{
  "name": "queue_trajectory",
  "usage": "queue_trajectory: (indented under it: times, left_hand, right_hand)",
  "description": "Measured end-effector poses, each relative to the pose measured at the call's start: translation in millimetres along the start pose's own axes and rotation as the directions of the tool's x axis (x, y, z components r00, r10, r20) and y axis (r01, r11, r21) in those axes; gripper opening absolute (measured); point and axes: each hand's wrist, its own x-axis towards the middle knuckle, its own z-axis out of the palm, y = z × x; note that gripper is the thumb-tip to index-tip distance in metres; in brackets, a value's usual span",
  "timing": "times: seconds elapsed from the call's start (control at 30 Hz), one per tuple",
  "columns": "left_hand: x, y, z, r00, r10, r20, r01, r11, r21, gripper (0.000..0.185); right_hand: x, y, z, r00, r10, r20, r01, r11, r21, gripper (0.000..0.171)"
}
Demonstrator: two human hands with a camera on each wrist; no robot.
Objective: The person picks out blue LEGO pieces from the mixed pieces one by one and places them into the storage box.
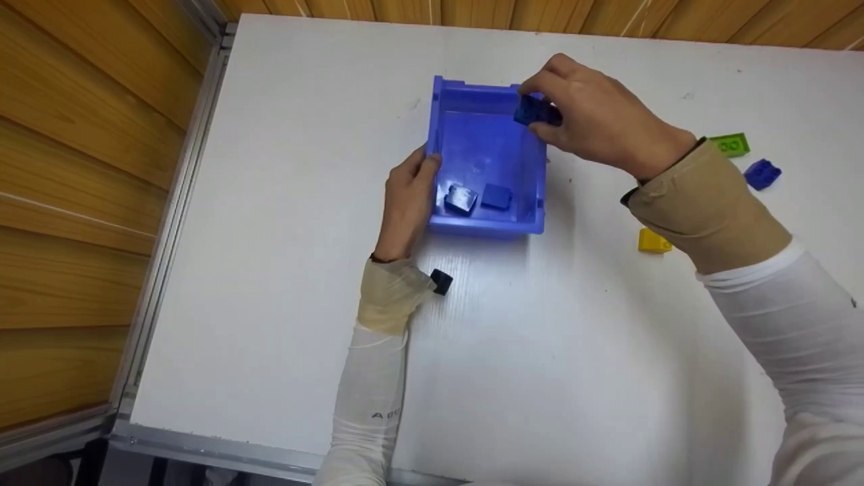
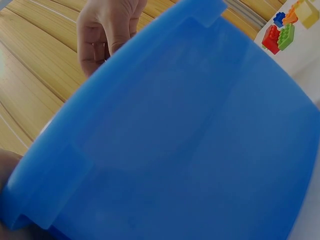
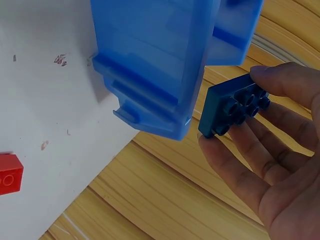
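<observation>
Pinching a dark blue studded plastic brick above the far corner of the blue plastic bin, the right hand looks mid-drop, needing only release; the left hand grips the bin's left wall on the white table.

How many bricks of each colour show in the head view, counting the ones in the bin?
Blue bricks: 4
Green brick: 1
Yellow brick: 1
Total: 6
</observation>
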Motion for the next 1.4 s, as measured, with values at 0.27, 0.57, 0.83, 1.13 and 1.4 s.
queue_trajectory:
  times: [0.27, 0.57, 0.83, 1.13, 1.4]
  left_hand:
    - [1.3, -0.4, -0.4, 1.0, -0.009, 0.012, 0.009, 1.0, -0.002, 0.046]
    - [0.8, -0.2, -1.1, 1.0, -0.009, 0.011, 0.009, 1.0, 0.025, 0.046]
    - [0.9, 1.1, -1.7, 1.0, -0.009, 0.017, 0.008, 0.999, 0.035, 0.047]
    - [1.2, -0.3, -1.7, 1.0, 0.006, 0.02, -0.006, 0.999, 0.033, 0.048]
    - [1.4, -1.1, -1.9, 1.0, 0.01, 0.025, -0.011, 1.0, 0.029, 0.047]
  right_hand:
    - [4, -6, 5, 1.0, -0.003, 0.024, 0.003, 1.0, 0.012, 0.043]
    - [12, -11, 15, 0.999, -0.017, 0.05, 0.016, 1.0, 0.025, 0.043]
    - [19, -13, 26, 0.997, -0.046, 0.057, 0.045, 0.999, 0.03, 0.041]
    - [22, -13, 38, 0.994, -0.05, 0.093, 0.047, 0.998, 0.03, 0.041]
    - [24, -11, 48, 0.991, -0.038, 0.131, 0.034, 0.999, 0.034, 0.044]
